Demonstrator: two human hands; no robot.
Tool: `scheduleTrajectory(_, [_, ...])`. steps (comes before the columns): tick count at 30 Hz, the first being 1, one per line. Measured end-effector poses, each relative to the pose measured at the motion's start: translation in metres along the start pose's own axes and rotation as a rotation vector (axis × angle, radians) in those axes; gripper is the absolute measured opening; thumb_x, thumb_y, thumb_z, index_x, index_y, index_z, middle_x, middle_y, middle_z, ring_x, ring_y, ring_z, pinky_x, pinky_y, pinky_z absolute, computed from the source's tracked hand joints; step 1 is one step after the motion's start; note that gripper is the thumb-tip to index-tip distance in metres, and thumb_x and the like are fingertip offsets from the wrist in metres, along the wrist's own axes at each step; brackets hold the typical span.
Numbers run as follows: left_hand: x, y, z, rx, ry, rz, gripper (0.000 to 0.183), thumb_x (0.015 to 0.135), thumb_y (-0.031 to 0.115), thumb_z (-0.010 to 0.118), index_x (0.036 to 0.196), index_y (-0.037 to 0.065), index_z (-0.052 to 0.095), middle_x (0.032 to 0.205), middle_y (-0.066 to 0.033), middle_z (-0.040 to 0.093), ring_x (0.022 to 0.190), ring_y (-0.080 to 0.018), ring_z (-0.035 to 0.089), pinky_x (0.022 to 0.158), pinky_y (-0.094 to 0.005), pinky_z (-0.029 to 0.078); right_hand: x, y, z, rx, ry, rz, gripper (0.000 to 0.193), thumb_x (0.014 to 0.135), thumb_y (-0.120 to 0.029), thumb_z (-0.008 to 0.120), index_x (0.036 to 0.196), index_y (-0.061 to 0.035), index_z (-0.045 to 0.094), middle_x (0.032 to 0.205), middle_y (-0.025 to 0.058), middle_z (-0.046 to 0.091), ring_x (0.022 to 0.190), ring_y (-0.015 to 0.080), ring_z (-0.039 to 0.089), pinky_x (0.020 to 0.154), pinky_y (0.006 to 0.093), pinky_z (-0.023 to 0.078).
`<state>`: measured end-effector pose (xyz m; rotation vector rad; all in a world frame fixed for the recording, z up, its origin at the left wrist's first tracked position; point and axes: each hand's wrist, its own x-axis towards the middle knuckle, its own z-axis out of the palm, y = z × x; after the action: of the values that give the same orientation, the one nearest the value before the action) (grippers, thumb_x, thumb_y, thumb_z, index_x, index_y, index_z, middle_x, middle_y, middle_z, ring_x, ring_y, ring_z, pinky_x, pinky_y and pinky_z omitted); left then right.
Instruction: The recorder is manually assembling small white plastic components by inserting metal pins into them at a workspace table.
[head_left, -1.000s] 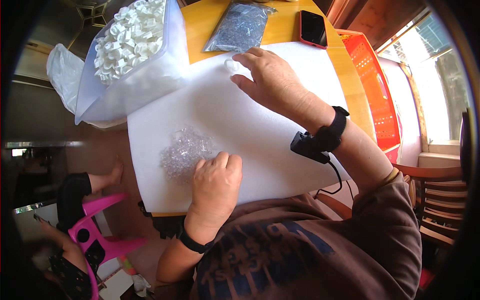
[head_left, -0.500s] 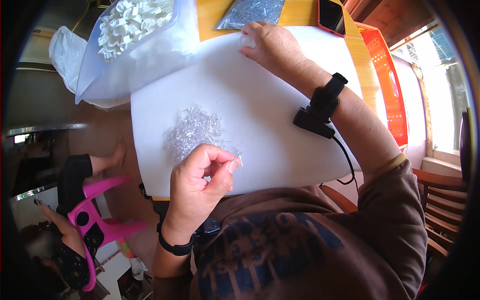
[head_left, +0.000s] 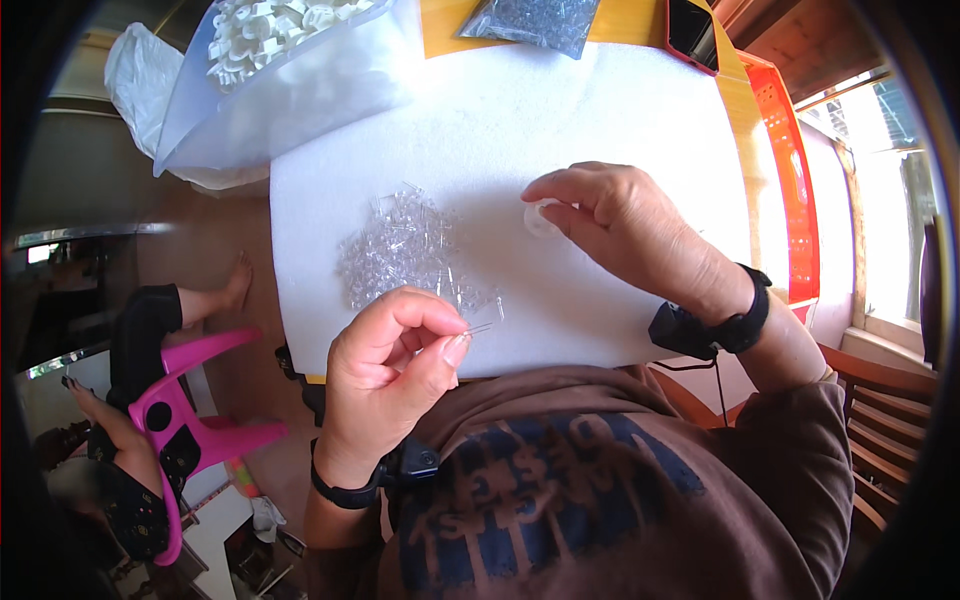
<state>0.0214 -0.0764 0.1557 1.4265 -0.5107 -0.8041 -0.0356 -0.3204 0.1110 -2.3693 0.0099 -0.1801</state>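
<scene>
My left hand [head_left: 395,375] pinches a small clear component with thin metal legs [head_left: 478,327] between thumb and forefinger, just in front of a loose pile of the same clear pieces [head_left: 405,250] on a white foam sheet [head_left: 520,130]. Over the sheet's right half, my right hand [head_left: 630,225] holds a small white plastic part [head_left: 541,217] in its fingertips. Both wrists wear black bands.
A clear bag of white plastic parts [head_left: 270,60] lies at the far left, a small bag of clear pieces [head_left: 535,20] at the far middle, a dark phone [head_left: 693,30] beside it. An orange tray [head_left: 790,170] runs along the right. Another person sits on a pink chair [head_left: 180,400] at left.
My right hand has come back from the sheet's far edge toward me, carrying the white part. My left hand left the pile and lifted a clear piece in a pinch.
</scene>
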Motion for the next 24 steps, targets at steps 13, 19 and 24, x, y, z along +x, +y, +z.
scheduleTrajectory(13, [-0.01,0.002,-0.001,0.064,0.078,0.031,0.015,0.084,-0.01,0.057,0.097,-0.002,0.057,0.096,-0.0077,0.057,0.075,-0.0075,0.056,0.065,-0.0194,0.047,-0.002,-0.007,0.002,-0.335,-0.042,-0.048,0.023,0.08,-0.021,0.07,0.092,-0.001,0.066,0.093,0.0138,0.06,0.086,0.0279,0.062,0.075,0.0351,0.053])
scheduleTrajectory(19, [-0.01,0.003,0.001,0.267,0.137,0.073,0.012,0.082,-0.006,0.063,0.093,-0.002,0.06,0.091,-0.0072,0.059,0.073,-0.0079,0.054,0.066,-0.0208,0.045,-0.003,-0.008,-0.003,-0.167,-0.087,0.046,0.028,0.08,-0.02,0.072,0.1,-0.0001,0.066,0.091,0.0126,0.062,0.078,0.0248,0.064,0.073,0.032,0.053])
scheduleTrajectory(24, [-0.012,0.008,0.005,0.41,0.234,0.283,0.014,0.079,-0.005,0.065,0.091,-0.001,0.061,0.086,-0.0091,0.061,0.072,-0.0123,0.056,0.063,-0.0224,0.046,-0.002,-0.019,-0.005,0.829,-0.284,0.383,0.035,0.081,-0.004,0.071,0.115,-0.0018,0.063,0.102,0.0079,0.065,0.082,0.0114,0.063,0.072,0.0264,0.053])
